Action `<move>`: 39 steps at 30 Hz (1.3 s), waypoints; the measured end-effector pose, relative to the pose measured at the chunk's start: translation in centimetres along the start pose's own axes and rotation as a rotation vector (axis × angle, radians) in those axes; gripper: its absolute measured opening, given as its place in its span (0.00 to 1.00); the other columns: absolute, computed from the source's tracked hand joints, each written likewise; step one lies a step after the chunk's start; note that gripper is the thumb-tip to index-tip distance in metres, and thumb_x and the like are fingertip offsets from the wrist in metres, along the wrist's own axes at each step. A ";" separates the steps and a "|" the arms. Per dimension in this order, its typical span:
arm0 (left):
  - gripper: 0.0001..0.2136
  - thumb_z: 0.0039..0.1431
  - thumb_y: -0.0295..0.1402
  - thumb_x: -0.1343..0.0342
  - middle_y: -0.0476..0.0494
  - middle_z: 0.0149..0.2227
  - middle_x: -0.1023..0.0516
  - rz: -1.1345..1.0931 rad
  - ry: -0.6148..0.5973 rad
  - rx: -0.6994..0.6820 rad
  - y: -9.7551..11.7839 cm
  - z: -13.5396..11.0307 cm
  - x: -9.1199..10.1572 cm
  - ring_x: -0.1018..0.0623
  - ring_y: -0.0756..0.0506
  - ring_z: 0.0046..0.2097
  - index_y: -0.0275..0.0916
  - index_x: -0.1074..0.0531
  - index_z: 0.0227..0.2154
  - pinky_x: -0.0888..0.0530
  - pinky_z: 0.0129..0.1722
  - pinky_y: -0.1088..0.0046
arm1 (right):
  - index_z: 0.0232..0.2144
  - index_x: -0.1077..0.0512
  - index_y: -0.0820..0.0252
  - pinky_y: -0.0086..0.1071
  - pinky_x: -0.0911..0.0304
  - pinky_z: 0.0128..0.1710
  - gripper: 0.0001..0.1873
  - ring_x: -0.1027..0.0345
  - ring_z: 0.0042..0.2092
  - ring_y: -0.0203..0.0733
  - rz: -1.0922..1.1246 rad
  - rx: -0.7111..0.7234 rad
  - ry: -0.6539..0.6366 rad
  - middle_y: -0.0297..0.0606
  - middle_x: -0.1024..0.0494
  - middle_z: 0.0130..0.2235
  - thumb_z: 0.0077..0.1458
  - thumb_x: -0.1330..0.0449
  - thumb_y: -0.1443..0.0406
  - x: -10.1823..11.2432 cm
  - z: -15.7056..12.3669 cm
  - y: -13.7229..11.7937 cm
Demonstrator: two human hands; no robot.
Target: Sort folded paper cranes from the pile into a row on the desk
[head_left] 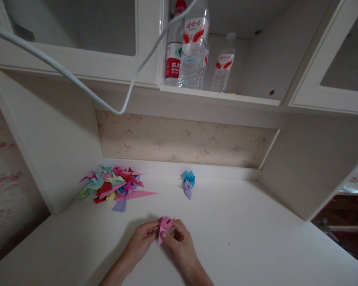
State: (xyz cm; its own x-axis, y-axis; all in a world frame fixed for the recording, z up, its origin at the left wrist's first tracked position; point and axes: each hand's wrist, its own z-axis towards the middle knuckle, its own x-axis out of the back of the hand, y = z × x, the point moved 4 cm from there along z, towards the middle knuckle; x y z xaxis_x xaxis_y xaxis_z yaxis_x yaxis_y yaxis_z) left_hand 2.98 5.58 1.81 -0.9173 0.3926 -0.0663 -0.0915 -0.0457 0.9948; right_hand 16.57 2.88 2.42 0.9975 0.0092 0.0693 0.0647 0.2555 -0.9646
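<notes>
Between my two hands, just above the white desk, is a small folded pink paper crane [165, 225]. My left hand [142, 239] pinches its left side with thumb and fingers. From the other side my right hand [180, 240] grips it, the thumb pressed on the front of the paper. Farther back on the desk lie a blue paper crane [189, 177] and a lilac paper crane [187, 190], touching each other. To the left is a heap of many-coloured folded paper cranes [113, 184], piled loosely.
The white desk [241, 222] is bounded by side panels and a floral back wall [179, 139]. Overhead, a shelf holds several water bottles [193, 51]. A white cable [86, 89] hangs across the upper left, in front of the cabinet.
</notes>
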 end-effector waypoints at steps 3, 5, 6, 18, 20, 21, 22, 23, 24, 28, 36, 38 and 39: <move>0.16 0.53 0.40 0.42 0.43 0.40 0.19 0.026 0.017 0.016 0.1 -0.1 0.0 0.24 0.41 0.42 0.40 0.21 0.42 0.30 0.49 0.65 | 0.36 0.23 0.56 0.28 0.46 0.29 0.14 0.43 0.30 0.35 -0.015 -0.005 -0.003 0.33 0.32 0.32 0.48 0.35 0.56 0.0 0.0 0.1; 0.16 0.53 0.39 0.42 0.44 0.41 0.19 0.030 0.024 0.020 0.2 -0.1 0.0 0.24 0.42 0.42 0.39 0.22 0.43 0.30 0.49 0.66 | 0.38 0.23 0.56 0.28 0.47 0.28 0.15 0.43 0.29 0.35 -0.008 -0.013 -0.017 0.33 0.32 0.33 0.47 0.34 0.57 -0.1 -0.1 0.1; 0.16 0.53 0.38 0.42 0.44 0.41 0.19 0.034 0.023 0.024 0.3 -0.2 0.0 0.24 0.42 0.42 0.39 0.22 0.43 0.30 0.49 0.66 | 0.38 0.23 0.56 0.28 0.47 0.28 0.16 0.43 0.29 0.34 -0.007 -0.016 -0.021 0.33 0.32 0.33 0.47 0.34 0.57 -0.1 -0.1 0.0; 0.15 0.52 0.37 0.40 0.45 0.39 0.19 0.029 -0.035 0.022 0.1 0.1 -0.1 0.24 0.41 0.43 0.39 0.22 0.43 0.32 0.47 0.68 | 0.36 0.23 0.56 0.28 0.48 0.28 0.12 0.45 0.29 0.34 -0.042 -0.011 0.000 0.33 0.31 0.32 0.49 0.35 0.59 0.0 0.2 1.0; 0.15 0.52 0.36 0.40 0.45 0.39 0.19 0.031 -0.037 0.004 0.2 0.1 -0.1 0.25 0.42 0.42 0.39 0.22 0.43 0.32 0.46 0.69 | 0.37 0.23 0.56 0.28 0.48 0.27 0.13 0.46 0.29 0.34 -0.017 -0.017 -0.001 0.33 0.31 0.33 0.49 0.35 0.58 0.0 0.2 1.1; 0.15 0.52 0.36 0.40 0.44 0.39 0.19 0.029 -0.035 0.000 0.3 0.0 -0.2 0.25 0.42 0.42 0.38 0.22 0.43 0.32 0.46 0.70 | 0.38 0.23 0.56 0.28 0.49 0.27 0.13 0.46 0.29 0.34 -0.003 -0.018 -0.002 0.33 0.31 0.33 0.49 0.35 0.58 -0.1 0.1 1.1; 0.15 0.53 0.36 0.41 0.44 0.39 0.19 0.025 -0.035 0.001 0.4 0.0 -0.2 0.25 0.43 0.41 0.38 0.22 0.43 0.32 0.45 0.70 | 0.38 0.23 0.56 0.28 0.49 0.27 0.14 0.46 0.28 0.33 0.012 -0.021 -0.005 0.33 0.30 0.33 0.48 0.34 0.58 -0.1 0.1 1.1; 0.15 0.53 0.37 0.41 0.44 0.39 0.19 0.020 -0.036 0.005 0.4 0.0 -0.2 0.25 0.43 0.41 0.38 0.22 0.43 0.32 0.45 0.70 | 0.38 0.23 0.56 0.27 0.49 0.26 0.15 0.46 0.28 0.33 0.029 -0.028 -0.009 0.33 0.30 0.33 0.48 0.34 0.58 -0.1 0.1 1.1; 0.15 0.53 0.37 0.41 0.44 0.39 0.19 0.015 -0.039 0.010 0.3 -0.1 -0.2 0.25 0.43 0.41 0.38 0.22 0.43 0.32 0.46 0.70 | 0.39 0.24 0.56 0.27 0.49 0.26 0.16 0.46 0.28 0.33 0.048 -0.039 -0.014 0.33 0.30 0.32 0.47 0.34 0.57 -0.1 0.1 1.1; 0.14 0.52 0.37 0.41 0.45 0.37 0.20 0.021 -0.031 0.023 -0.4 0.1 0.0 0.25 0.44 0.40 0.38 0.21 0.41 0.32 0.46 0.70 | 0.44 0.25 0.56 0.26 0.53 0.23 0.22 0.49 0.25 0.31 0.164 -0.105 -0.059 0.32 0.30 0.28 0.46 0.33 0.55 -0.4 -0.1 1.1; 0.17 0.52 0.41 0.41 0.45 0.31 0.21 0.051 -0.028 0.064 -1.3 0.2 0.3 0.27 0.45 0.36 0.35 0.21 0.41 0.33 0.40 0.71 | 0.46 0.27 0.57 0.26 0.55 0.23 0.24 0.50 0.24 0.29 0.226 -0.140 -0.098 0.32 0.29 0.27 0.47 0.33 0.56 -0.5 0.0 1.1; 0.18 0.50 0.41 0.40 0.44 0.31 0.21 0.067 -0.014 0.076 -1.3 0.2 0.4 0.27 0.44 0.36 0.35 0.21 0.41 0.33 0.38 0.72 | 0.46 0.27 0.57 0.26 0.53 0.23 0.24 0.47 0.25 0.30 0.192 -0.121 -0.077 0.33 0.27 0.28 0.46 0.32 0.57 -0.4 0.1 1.4; 0.18 0.49 0.40 0.39 0.45 0.30 0.22 0.086 0.001 0.081 -1.4 0.2 0.5 0.27 0.45 0.35 0.35 0.21 0.40 0.33 0.37 0.73 | 0.46 0.27 0.56 0.27 0.52 0.24 0.24 0.46 0.25 0.31 0.183 -0.115 -0.068 0.33 0.27 0.28 0.45 0.32 0.57 -0.3 0.1 1.5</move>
State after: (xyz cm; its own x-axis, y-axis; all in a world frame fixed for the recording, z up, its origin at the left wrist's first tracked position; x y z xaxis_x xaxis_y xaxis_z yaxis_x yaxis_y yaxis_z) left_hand 2.76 6.03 0.41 -0.9209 0.3892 0.0194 0.0192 -0.0044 0.9998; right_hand 16.37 3.34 1.00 0.9891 0.1112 -0.0964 -0.1108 0.1317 -0.9851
